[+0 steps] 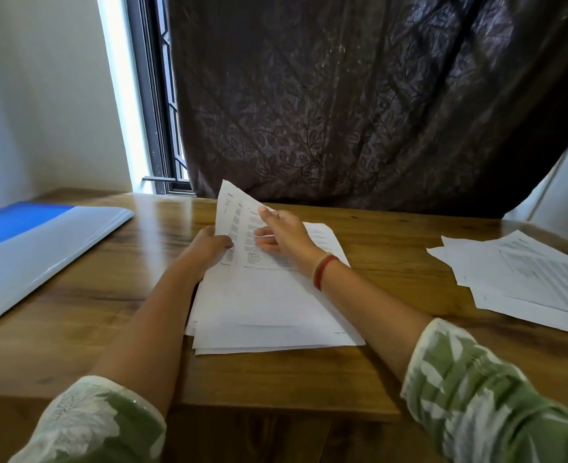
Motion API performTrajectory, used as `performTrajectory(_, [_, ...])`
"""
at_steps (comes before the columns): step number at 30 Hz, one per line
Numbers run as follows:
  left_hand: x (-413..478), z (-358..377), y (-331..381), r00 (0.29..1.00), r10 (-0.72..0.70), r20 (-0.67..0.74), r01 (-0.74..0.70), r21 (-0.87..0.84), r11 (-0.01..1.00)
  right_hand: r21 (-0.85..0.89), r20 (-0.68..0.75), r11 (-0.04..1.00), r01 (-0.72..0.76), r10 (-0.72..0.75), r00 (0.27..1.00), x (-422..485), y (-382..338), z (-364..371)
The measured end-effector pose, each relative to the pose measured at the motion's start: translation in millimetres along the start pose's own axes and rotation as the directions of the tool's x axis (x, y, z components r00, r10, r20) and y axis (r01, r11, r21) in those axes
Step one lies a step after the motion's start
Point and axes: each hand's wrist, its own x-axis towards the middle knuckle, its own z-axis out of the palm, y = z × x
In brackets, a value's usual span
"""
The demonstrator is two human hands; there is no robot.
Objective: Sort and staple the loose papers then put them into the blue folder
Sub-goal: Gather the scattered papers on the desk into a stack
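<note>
Along the left edge of the worktop [392,248] lies the blue folder [35,242], flat. At the middle, the left grip [209,245] clasps the lifted left edge of the loose papers [269,305], and the right grip [282,238], nearly flat, rests on the printed top sheet. Another fanned pile [526,279] lies at the right edge.

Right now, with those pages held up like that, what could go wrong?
The lifted sheets that the left hand holds could slip and fall back out of order onto the middle stack, which already lies uneven. The right hand might also pick up two pages as one. The loose pile on the right lies fanned out, so the right sleeve could brush it and scatter it.
</note>
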Motion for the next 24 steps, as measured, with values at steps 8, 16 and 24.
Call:
performTrajectory(8, [-0.7, 13.5, -0.4, 0.996, 0.054, 0.066, -0.056, 0.027, 0.998, -0.61, 0.279, 0.78, 0.138, 0.048, 0.959, -41.6, 27.7, -66.0])
performTrajectory(16, [7.1, 36.1, 5.0, 0.974, 0.11, 0.197, -0.089, -0.113, 0.99, -0.656, -0.084, 0.742, 0.138, -0.253, 0.964, -76.8, 20.9, -156.1])
performTrajectory(24, [0.1, 86.9, 15.1, 0.988, 0.02, 0.153, -0.009, -0.072, 0.997, -0.709, -0.602, 0.271, -0.651, 0.248, 0.759, -118.5, 63.1, -304.6])
